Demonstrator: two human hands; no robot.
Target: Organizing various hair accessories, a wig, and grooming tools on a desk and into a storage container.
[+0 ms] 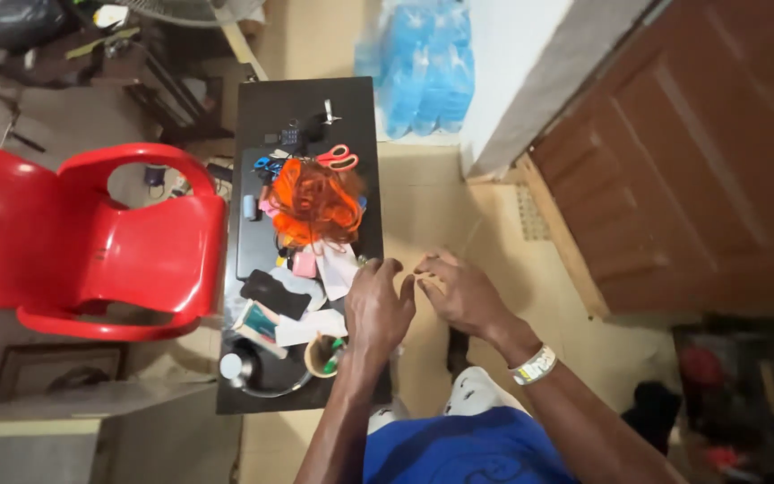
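Note:
My left hand (378, 306) hovers over the right edge of a narrow black table (306, 103), fingers curved and slightly apart. My right hand (460, 291), with a pale wristband, is just beside it over the tiled floor, and its fingertips point toward the left hand. The two hands nearly touch at the fingertips. Anything small between them is too fine to see. Closest to the left hand are white paper slips (335, 269) and a cup of pens (321, 355). A tangled orange mesh bundle (315, 202) lies farther up the table.
Red-handled scissors (339, 159), blue-handled scissors (266, 166), a dark pouch (274, 294) and a metal bowl (260, 375) crowd the table. A red plastic chair (109, 242) stands to its left. A pack of blue bottles (427, 63) and a wooden door (700, 152) are on the right.

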